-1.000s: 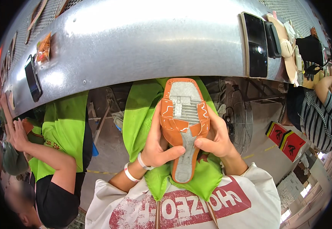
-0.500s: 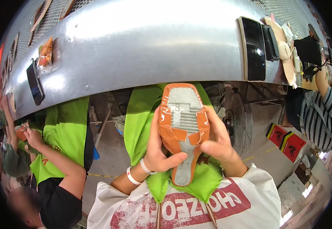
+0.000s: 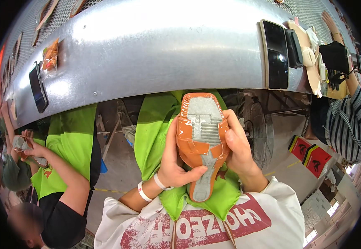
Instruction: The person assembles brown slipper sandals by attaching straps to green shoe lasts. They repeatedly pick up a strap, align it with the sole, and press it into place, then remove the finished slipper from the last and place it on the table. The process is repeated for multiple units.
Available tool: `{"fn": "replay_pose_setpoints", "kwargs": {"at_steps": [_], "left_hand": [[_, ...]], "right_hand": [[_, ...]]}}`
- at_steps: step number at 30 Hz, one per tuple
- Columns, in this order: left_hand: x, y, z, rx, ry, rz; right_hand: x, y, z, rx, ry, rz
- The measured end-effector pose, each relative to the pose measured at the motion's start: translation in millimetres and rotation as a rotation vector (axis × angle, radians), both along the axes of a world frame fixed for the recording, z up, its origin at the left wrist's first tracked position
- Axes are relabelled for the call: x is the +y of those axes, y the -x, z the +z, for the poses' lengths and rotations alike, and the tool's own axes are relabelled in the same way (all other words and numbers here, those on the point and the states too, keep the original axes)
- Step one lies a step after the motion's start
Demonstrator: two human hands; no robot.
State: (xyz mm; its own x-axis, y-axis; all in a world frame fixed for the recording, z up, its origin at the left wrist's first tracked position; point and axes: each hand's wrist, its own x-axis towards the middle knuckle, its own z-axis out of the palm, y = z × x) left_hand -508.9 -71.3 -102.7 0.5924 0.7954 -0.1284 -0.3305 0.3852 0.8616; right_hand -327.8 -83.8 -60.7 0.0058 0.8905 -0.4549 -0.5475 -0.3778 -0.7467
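- Holds an orange-brown sandal (image 3: 204, 147) in both hands, sole up, in front of a green apron (image 3: 153, 124), just short of the near edge of the table (image 3: 168, 54).
- Points the toe end at that edge, the heel end at a white shirt (image 3: 114, 218).
- Clasps one side in the left hand (image 3: 173, 168), thumb pressed across the narrow grey part toward the heel, fingers largely hidden behind.
- Grips the other side in the right hand (image 3: 241, 153), thumb against the strap's edge, fingertips partly out of sight.
- Shows a ridged grey sole, with strap ends folded over both sides.
- Wears two white wristbands (image 3: 144, 192) on the left wrist.
- Includes, near the table's right end, a large black phone (image 3: 276, 54), a black case (image 3: 295, 47) just beside it and beige pieces (image 3: 312, 76) beyond.
- Includes, toward the near left corner, another phone (image 3: 38, 87) and an orange packet (image 3: 50, 56).
- Takes in a fan (image 3: 261, 133) below, a red-and-black box (image 3: 316, 159) farther right, and co-workers at left (image 3: 64, 207) and right (image 3: 346, 133).
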Motion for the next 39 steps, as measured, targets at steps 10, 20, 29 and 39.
{"fn": "replay_pose_setpoints", "kwargs": {"at_steps": [10, 20, 29, 39], "left_hand": [[34.0, 21.9, -16.3, 0.036, 0.124, -0.667], [65.4, -25.0, 73.8, 0.776, -0.64, -0.196], [55.8, 26.6, 99.2, 0.949, -0.734, -0.286], [123.3, 59.9, 117.6, 1.33, -0.965, 0.189]], "right_hand": [[10.1, -16.8, 16.3, -0.204, -0.084, 0.215], [19.0, 0.4, 11.3, -0.355, -0.193, -0.193], [144.2, -66.6, 94.8, -0.23, -0.478, -0.463], [320.3, -201.6, 74.8, -0.532, -0.497, -0.896]]}}
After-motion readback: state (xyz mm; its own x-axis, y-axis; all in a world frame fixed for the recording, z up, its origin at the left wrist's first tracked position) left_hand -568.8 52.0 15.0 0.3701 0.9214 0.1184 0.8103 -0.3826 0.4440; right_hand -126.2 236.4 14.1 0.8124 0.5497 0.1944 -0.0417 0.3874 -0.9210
